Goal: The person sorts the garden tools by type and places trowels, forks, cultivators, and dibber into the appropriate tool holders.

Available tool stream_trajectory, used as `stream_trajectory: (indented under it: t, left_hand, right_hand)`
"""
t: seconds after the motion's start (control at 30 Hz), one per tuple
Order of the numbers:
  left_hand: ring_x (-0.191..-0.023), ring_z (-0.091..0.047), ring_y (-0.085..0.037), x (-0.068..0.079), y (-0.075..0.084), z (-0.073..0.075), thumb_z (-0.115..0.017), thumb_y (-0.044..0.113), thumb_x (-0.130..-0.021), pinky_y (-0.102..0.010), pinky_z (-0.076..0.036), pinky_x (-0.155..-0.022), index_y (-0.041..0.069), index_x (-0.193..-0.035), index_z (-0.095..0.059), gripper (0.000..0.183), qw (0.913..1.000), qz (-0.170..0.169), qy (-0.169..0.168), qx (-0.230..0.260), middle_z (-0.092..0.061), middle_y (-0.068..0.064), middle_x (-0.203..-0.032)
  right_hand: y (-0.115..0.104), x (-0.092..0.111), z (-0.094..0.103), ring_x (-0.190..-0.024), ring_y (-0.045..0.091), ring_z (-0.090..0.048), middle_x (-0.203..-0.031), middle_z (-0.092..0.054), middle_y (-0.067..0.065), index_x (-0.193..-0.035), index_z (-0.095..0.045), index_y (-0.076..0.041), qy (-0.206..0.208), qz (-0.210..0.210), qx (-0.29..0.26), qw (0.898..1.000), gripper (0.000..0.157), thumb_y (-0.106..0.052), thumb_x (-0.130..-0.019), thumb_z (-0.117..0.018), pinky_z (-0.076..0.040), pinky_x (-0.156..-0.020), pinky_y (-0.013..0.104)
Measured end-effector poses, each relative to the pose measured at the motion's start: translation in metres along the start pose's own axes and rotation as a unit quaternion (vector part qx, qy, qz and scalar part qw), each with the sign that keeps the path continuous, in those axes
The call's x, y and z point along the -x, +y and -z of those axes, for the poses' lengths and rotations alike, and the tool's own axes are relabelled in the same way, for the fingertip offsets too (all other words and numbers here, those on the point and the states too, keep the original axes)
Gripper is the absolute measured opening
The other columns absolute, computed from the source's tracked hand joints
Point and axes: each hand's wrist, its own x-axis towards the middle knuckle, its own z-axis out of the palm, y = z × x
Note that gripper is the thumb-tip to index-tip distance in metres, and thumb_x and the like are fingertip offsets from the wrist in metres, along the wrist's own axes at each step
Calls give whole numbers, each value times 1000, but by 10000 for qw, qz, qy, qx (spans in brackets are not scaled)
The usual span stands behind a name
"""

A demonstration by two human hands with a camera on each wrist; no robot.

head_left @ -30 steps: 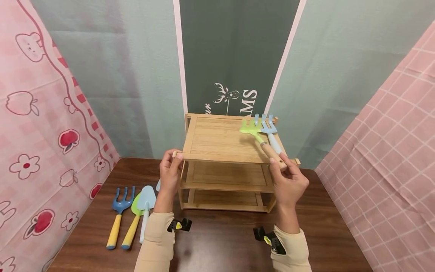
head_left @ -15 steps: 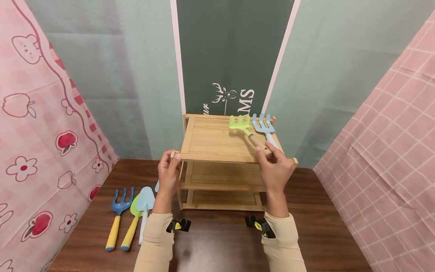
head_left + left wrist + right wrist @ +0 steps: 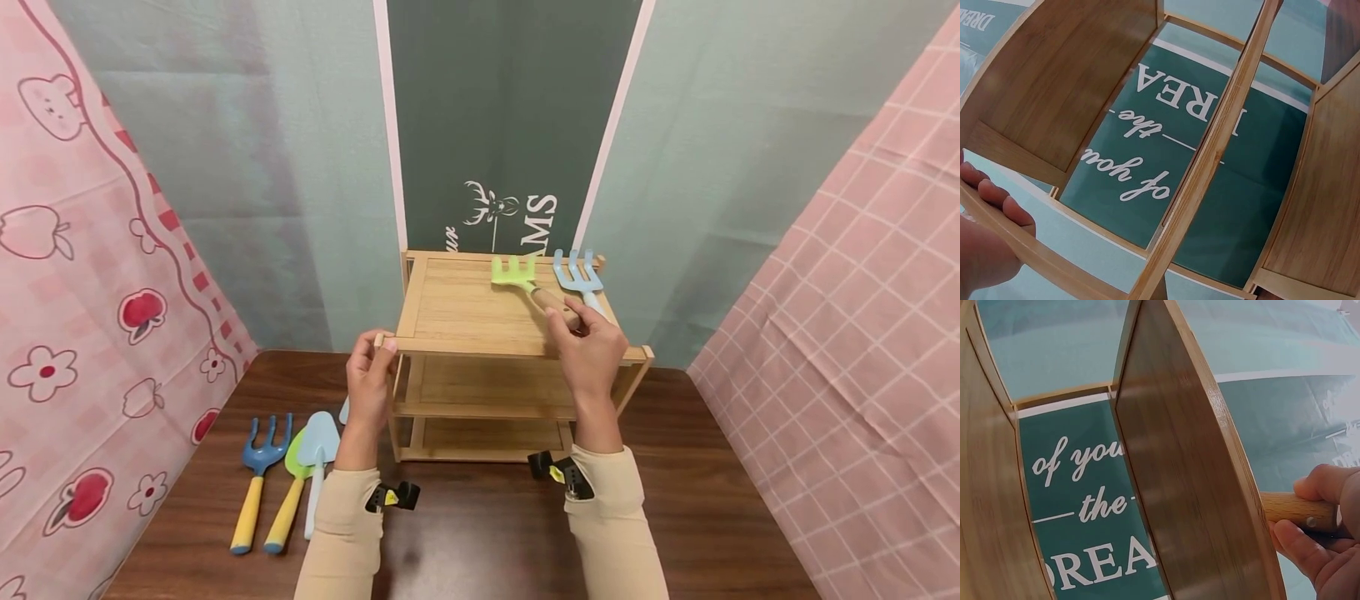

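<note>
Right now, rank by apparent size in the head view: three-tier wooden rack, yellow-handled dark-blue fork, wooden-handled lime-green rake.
1. Wooden rack, by far the largest.
2. Blue fork.
3. Green rake, its handle partly covered by the right hand.

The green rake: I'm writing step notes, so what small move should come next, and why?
Probably lay the green rake on the top shelf and release it: the right hand holds its wooden handle there, beside the light blue rake, and the left hand grips the shelf's front left corner.
</note>
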Motion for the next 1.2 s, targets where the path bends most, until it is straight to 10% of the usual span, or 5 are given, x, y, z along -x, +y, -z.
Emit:
stream_trajectory:
  t: [0.87, 1.2]
  left_hand:
    - [-69, -41, -15, 0, 1, 1, -53, 4, -91, -23, -34, -60, 10, -94, -57, 8, 10000, 21, -62, -49, -48, -1, -79]
    - [-68, -41, -14, -1, 1, 1, -53, 3, -91, -26, -33, -60, 14, -93, -58, 12, 10000, 25, -82, -10, -47, -1, -78]
  right_hand:
    - [2, -20, -24, -63, 26, -61, -67, -65, 16, -93, -70, 9, -247, 234, 604, 9976, 25, -7, -74, -70, -49, -65, 40]
    - [-26, -34, -20, -50, 15, -37, -47, -41, -1, -62, -62, -3, -1802, -398, 1775, 9667, 17, -9, -78, -60, -34, -50, 31]
